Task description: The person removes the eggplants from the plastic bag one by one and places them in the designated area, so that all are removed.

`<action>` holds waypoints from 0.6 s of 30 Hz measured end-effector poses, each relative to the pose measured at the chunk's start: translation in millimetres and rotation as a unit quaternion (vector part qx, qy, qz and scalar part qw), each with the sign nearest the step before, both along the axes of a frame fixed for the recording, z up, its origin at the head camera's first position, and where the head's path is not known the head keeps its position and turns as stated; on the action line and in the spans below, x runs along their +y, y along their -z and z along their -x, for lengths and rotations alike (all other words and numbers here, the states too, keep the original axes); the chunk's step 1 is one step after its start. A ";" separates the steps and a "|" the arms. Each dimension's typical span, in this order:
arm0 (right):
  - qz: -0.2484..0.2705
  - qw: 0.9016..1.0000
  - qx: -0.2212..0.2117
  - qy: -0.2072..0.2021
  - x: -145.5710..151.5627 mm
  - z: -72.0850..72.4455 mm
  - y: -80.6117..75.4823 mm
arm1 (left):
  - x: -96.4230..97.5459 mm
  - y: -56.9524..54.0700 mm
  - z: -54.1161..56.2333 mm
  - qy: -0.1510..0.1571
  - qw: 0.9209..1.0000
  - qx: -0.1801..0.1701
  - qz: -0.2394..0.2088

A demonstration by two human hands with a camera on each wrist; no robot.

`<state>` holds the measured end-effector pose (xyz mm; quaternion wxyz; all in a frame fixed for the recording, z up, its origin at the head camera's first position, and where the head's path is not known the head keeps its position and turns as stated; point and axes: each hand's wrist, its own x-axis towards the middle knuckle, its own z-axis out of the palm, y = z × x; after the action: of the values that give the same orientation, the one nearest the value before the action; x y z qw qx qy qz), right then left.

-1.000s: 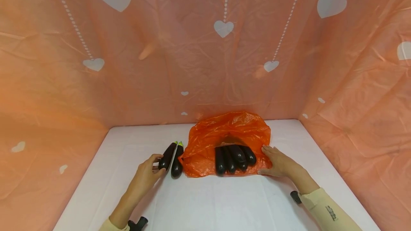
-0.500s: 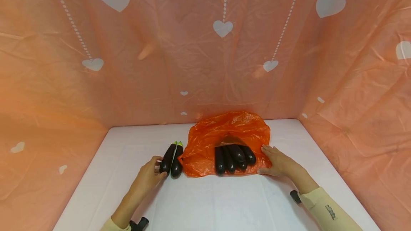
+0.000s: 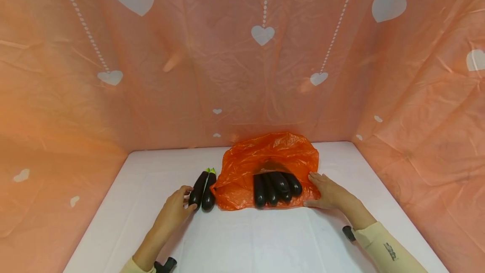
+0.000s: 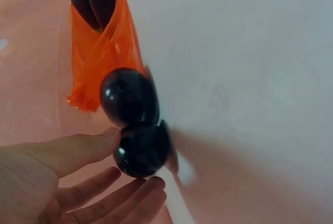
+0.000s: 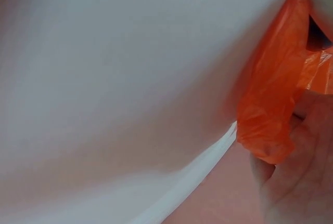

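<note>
Two dark purple eggplants with green stems lie side by side on the table: an outer eggplant (image 3: 198, 193) and an inner eggplant (image 3: 208, 199). At the outer one's rounded end, my left hand (image 3: 174, 206) has its thumb against the side and its relaxed fingers spread along the other side. An orange plastic bag (image 3: 236, 191) lies beside the pair, its mouth facing me. Several eggplants (image 3: 279, 182) fill the mouth, their stem ends hidden inside. At the bag's right edge rests my right hand (image 3: 329, 192), fingers extended and thumb apart, with orange plastic (image 5: 270, 104) against them.
A white cloth covers the table (image 3: 246, 243). Pink-orange sheeting (image 3: 204, 66) with white hearts stands behind and at both sides. Black straps with mounts sit at both wrists.
The outer eggplant has come down slightly towards me and now lies close against the inner one. My left hand has lowered with it. The right hand and the bag have stayed put.
</note>
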<state>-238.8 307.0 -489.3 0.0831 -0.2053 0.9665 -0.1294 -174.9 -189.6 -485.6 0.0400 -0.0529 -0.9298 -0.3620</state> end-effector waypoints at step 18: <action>0.001 1.000 0.002 0.000 -0.4 -1.3 -1.8 | 12.2 -21.5 -8.4 -0.024 0.997 0.026 0.067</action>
<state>-237.4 306.6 -487.5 0.0806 -0.2059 0.9665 -0.1303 -166.4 -177.5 -464.1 0.0688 -0.0425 -0.9516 -0.2965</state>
